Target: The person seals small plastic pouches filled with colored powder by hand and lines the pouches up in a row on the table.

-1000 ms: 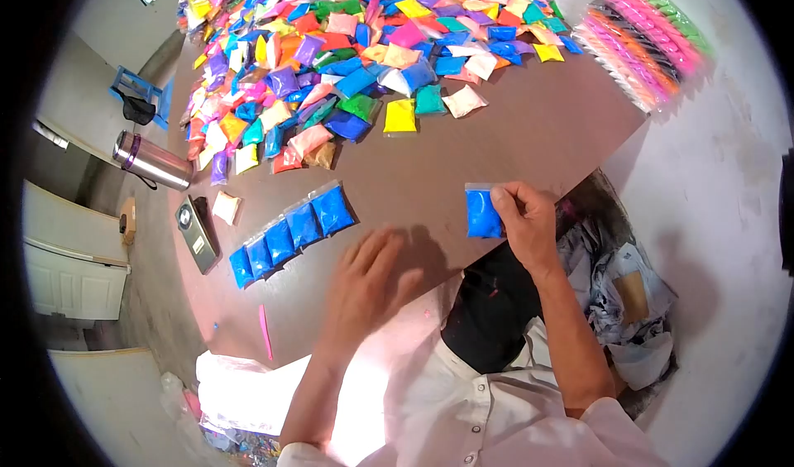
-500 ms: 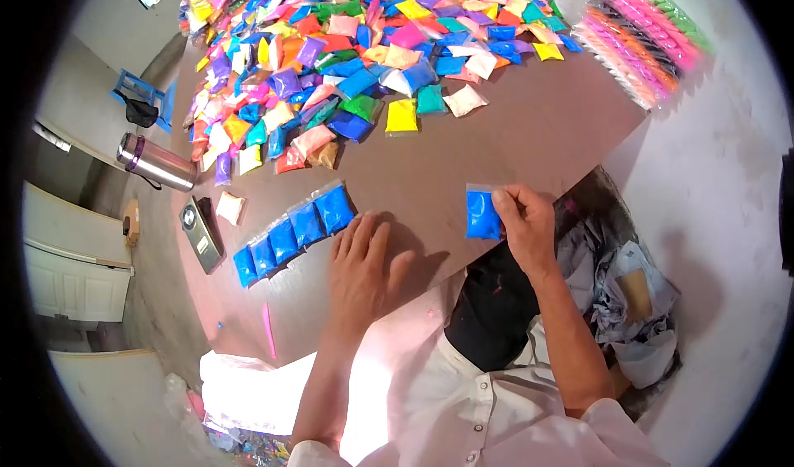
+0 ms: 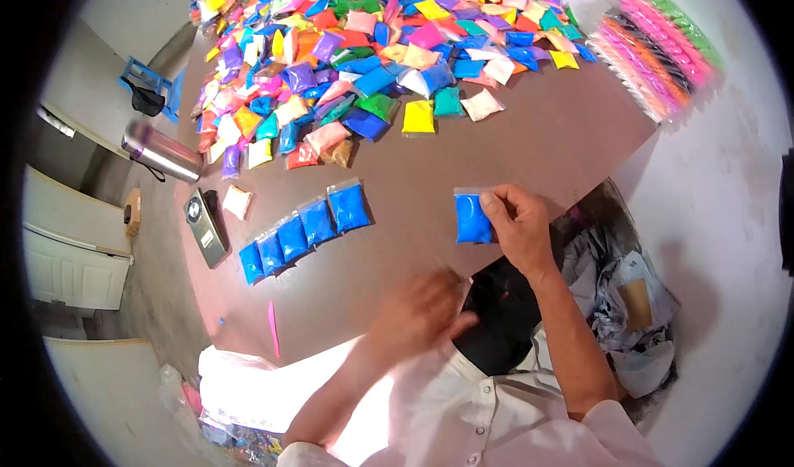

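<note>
My right hand (image 3: 521, 223) pinches the right edge of a small clear packet with blue filling (image 3: 471, 218), held upright over the table near its front edge. My left hand (image 3: 422, 314) is over the table's front edge, near my lap; motion smears its fingers, and I cannot make out whether anything is in them. To its upper left, several blue packets (image 3: 292, 236) lie side by side in a slanting row on the brown table (image 3: 397, 256), apart from both hands.
A large heap of colourful packets (image 3: 356, 62) covers the table's far side. At left are a phone (image 3: 207, 231), a white packet (image 3: 237, 203), a steel flask (image 3: 164, 151) and a pink stick (image 3: 274, 329). Bagged coloured strips (image 3: 653, 49) lie at far right. Crumpled wrappings (image 3: 633, 301) fill a box below.
My left hand has left the row of blue packets and moved right and down toward my lap. My right hand keeps its packet, almost in the same place. The view has shifted slightly.
</note>
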